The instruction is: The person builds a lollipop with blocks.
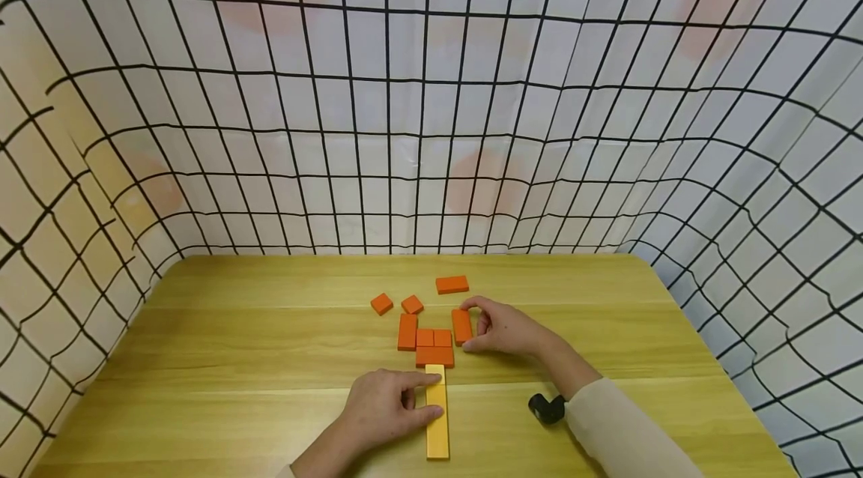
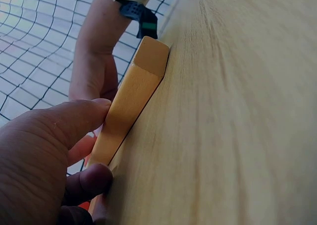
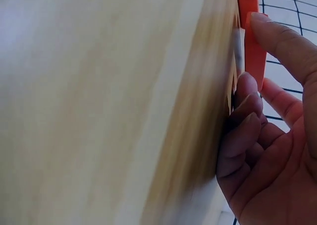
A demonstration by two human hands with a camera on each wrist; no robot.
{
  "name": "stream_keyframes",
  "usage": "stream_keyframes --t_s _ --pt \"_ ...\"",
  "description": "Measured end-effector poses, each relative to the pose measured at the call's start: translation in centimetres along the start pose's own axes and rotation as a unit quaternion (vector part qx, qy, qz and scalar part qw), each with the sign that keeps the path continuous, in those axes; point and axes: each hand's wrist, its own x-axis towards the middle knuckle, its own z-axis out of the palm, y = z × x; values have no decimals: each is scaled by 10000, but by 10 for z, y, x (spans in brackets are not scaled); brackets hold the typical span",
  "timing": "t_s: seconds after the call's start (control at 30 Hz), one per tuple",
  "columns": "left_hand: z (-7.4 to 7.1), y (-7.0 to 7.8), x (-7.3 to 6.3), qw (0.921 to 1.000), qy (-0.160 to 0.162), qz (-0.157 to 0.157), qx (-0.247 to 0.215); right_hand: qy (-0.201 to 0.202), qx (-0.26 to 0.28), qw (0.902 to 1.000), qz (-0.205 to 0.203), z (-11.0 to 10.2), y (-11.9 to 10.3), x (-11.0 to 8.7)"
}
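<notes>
A long yellow wooden block (image 1: 437, 437) lies on the table, its far end against a cluster of orange blocks (image 1: 434, 357). My left hand (image 1: 384, 409) rests its index finger and thumb on that yellow block (image 2: 126, 98), while the other fingers curl beneath the palm. To the right of the cluster, my right hand (image 1: 509, 328) pinches an orange rectangular block (image 1: 461, 327) by its two ends, between thumb and index finger. The same orange block (image 3: 255, 61) shows in the right wrist view, the remaining fingers folded near the tabletop.
Another orange rectangle (image 1: 407, 332) stands at the cluster's left side. Beyond it lie two small orange squares (image 1: 381, 303) and a further orange rectangle (image 1: 452, 285). The wooden table (image 1: 236, 358) is bordered by a white backdrop with a black grid (image 1: 404, 163).
</notes>
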Motion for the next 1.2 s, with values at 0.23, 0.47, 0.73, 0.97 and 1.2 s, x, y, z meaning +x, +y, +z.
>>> stream_keyframes --t_s 0.23,0.47,0.73,0.97,1.2 --pt "0 0 0 10000 -35 -16 -1 21 -118 9998 155 3 -3 -1" --pt "0 0 -1 10000 4 22 11 42 63 9998 199 3 -3 -2" --pt "-1 1 -1 10000 20 8 20 103 75 9998 137 3 -3 -2" --pt "0 0 -1 10000 45 22 10 154 97 9997 185 6 -3 -2" --pt "0 0 -1 10000 61 39 46 165 91 9997 154 7 -1 -2"
